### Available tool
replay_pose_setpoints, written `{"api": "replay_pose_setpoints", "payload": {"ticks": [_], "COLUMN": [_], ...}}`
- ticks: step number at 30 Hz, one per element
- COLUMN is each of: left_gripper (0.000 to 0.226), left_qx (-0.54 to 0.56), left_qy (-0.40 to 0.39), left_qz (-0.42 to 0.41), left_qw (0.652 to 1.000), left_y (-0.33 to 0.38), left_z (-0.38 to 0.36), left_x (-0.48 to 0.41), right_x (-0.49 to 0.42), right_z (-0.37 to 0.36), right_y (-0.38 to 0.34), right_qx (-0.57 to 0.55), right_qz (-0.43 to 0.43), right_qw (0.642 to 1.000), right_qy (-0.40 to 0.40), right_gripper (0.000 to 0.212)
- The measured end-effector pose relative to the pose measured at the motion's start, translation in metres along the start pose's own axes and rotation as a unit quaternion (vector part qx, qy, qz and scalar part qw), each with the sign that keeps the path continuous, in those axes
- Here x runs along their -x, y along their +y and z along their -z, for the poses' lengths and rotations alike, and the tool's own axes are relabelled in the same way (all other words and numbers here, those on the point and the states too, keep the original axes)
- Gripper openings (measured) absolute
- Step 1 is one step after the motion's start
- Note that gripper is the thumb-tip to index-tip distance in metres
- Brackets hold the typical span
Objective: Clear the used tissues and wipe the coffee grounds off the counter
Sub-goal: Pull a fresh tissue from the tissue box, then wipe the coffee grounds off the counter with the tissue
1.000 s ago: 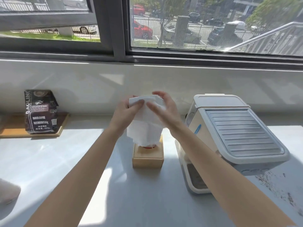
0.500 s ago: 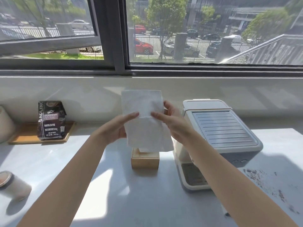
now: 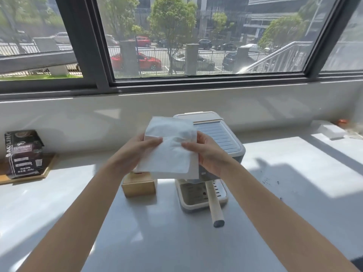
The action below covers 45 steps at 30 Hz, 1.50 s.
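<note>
Both forearms are showing bare all the way up to the bottom edge of the view, with no sleeve, cuff or glove appearing anywhere along them. The left hand (image 3: 137, 152) is wearing nothing on the wrist behind it, and its fingers are looking plain and ringless. The right hand (image 3: 208, 154) is showing the same: bare wrist, bare knuckles, short nails as far as they are showing.

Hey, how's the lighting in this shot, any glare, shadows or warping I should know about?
Head view: hard sunlight through the window leaves bright patches on the counter, with the arms' shadows across it; the tissue held in the left hand and right hand is nearly blown out; the window frame bows from wide-angle distortion.
</note>
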<state>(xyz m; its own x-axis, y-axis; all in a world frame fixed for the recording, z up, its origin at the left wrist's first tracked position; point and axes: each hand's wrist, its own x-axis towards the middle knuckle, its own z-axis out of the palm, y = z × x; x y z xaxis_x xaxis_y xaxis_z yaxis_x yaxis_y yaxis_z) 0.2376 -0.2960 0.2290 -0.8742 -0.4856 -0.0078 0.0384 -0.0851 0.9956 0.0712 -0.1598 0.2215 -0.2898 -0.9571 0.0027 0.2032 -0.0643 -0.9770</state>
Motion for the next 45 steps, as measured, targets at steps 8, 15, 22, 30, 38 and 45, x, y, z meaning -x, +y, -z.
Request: {"api": "replay_pose_setpoints", "payload": {"ticks": [8, 15, 22, 30, 38, 45], "left_gripper": [0.018, 0.042, 0.029, 0.021, 0.021, 0.027], "left_qx": [0.030, 0.010, -0.174, -0.213, -0.173, -0.145], "left_qy": [0.015, -0.027, -0.080, -0.140, -0.160, -0.089], "left_qz": [-0.029, 0.030, 0.026, 0.144, 0.219, 0.214], "left_qw": [0.999, 0.999, 0.981, 0.956, 0.947, 0.962], "left_y": [-0.001, -0.025, -0.085, -0.151, -0.185, -0.200], "left_z": [-0.125, -0.227, -0.301, -0.352, -0.372, -0.388], "left_x": [-0.022, -0.022, -0.024, -0.021, -0.057, -0.083], "right_x": [0.084, 0.158, 0.221, 0.242, 0.231, 0.203], "right_z": [0.087, 0.160, 0.232, 0.270, 0.306, 0.340], "right_y": [-0.025, -0.024, 0.009, 0.052, 0.072, 0.083], "right_qx": [-0.126, -0.090, 0.066, 0.148, 0.159, 0.183], "right_qz": [0.005, -0.032, -0.022, -0.115, -0.153, -0.144], "right_qw": [0.989, 0.985, 0.982, 0.973, 0.959, 0.961], "right_qy": [0.075, 0.146, 0.176, 0.135, 0.175, 0.152], "right_gripper": [0.027, 0.019, 0.020, 0.033, 0.029, 0.036]}}
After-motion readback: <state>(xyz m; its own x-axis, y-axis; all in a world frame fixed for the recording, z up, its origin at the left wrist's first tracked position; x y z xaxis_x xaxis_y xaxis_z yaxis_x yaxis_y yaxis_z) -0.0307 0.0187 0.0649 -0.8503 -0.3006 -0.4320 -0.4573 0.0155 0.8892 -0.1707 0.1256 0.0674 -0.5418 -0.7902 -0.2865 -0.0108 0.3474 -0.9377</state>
